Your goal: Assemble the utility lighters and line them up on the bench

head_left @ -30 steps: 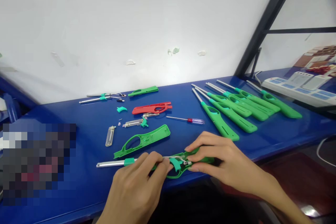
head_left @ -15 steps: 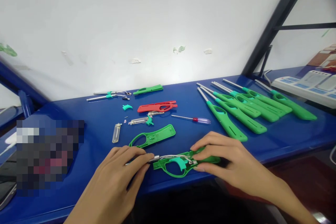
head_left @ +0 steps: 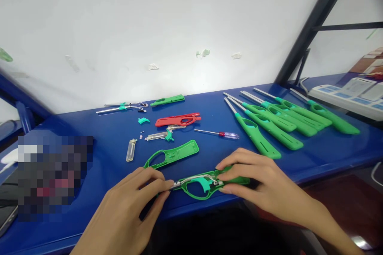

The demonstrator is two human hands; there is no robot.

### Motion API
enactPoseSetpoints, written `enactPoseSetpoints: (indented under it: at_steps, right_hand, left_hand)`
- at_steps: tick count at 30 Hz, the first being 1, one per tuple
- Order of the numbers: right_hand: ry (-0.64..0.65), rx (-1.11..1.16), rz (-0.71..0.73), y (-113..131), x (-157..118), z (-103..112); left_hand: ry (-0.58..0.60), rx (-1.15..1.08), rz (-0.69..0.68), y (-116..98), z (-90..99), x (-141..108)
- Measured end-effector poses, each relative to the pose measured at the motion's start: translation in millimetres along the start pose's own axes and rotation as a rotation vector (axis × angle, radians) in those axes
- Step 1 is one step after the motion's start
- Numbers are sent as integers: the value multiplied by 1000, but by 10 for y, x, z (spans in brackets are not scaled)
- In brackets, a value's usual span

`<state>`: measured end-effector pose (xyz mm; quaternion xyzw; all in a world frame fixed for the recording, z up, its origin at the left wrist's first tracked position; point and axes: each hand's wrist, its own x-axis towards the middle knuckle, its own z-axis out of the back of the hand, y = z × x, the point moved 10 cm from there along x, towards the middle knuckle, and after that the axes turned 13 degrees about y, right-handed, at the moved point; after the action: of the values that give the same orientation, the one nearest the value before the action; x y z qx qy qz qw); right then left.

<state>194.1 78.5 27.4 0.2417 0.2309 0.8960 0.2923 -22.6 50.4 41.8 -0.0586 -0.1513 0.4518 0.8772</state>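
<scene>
Lowered since the earlier frame, the metal lighter tube (head_left: pixel 176 185) now lies at the neck of the green lighter shell half (head_left: pixel 243 181), lower centre; the left hand (head_left: pixel 131 203) pinches it, while the right hand (head_left: pixel 259 175) grips the shell, right of the turquoise trigger (head_left: pixel 204 183).

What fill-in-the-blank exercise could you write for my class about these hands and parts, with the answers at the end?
1. The metal tube is pinched by the ____ hand.
2. The right hand holds a handle shell coloured ____.
3. In the picture, the screwdriver lies to the ____ of the red casing.
4. The tabletop is coloured ____.

Missing words: left; green; right; blue.
</scene>
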Motion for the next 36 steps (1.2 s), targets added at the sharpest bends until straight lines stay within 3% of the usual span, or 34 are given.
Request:
enactPoseSetpoints:
  at_steps: [10,23,30,36]
  right_hand:
    - [15,10,4,-7,-8,-18]
    - [22,13,-2,-2,-3,-18]
    - [37,21,-28,-23,-2,-34]
    - [24,14,-28,-20,-3,-28]
  left_hand:
    - [-19,-118,21,-32,34,30]
    - [-23,-86,-15,-78,16,1]
    - [27,-172,64,0,-56,-2]
    - [25,-129,44,-23,-68,-8]
